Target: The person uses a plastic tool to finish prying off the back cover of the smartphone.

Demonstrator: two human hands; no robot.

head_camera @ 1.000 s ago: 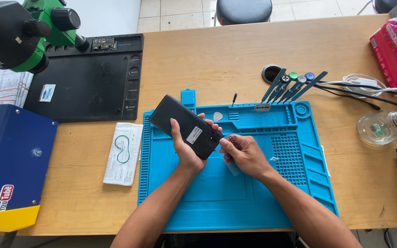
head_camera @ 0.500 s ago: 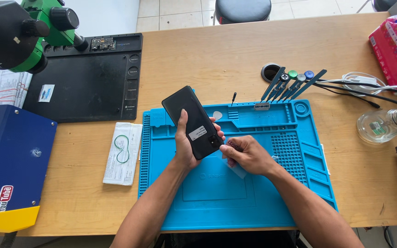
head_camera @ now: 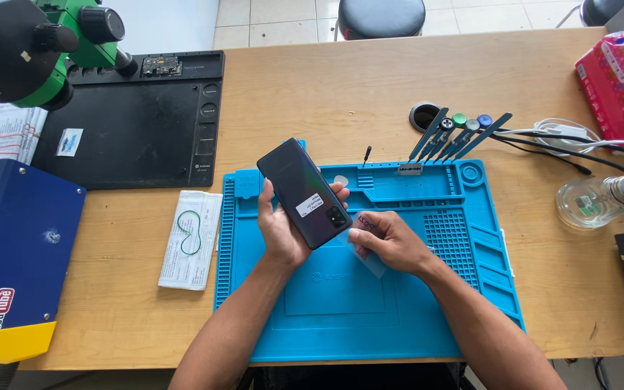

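My left hand [head_camera: 283, 225] grips a dark smartphone [head_camera: 303, 191] back side up, tilted, above the left part of a blue silicone work mat [head_camera: 370, 303]. A small white sticker sits on the phone's back near its camera. My right hand [head_camera: 386, 240] rests on the mat just right of the phone's lower end, its fingers pinching a thin clear plastic card [head_camera: 370, 258] against the phone's edge.
Several pry tools and screwdrivers [head_camera: 456, 133] lie at the mat's top edge. A black mat [head_camera: 131, 126] with a green microscope [head_camera: 30, 43] is at the back left, a blue box [head_camera: 16, 245] at the left, a white packet [head_camera: 191, 238] beside the mat, a glass bottle [head_camera: 594, 202] at the right.
My left hand has turned the phone more upright and lifted it slightly. My right hand has shifted a little, staying at the phone's lower end with the clear card.
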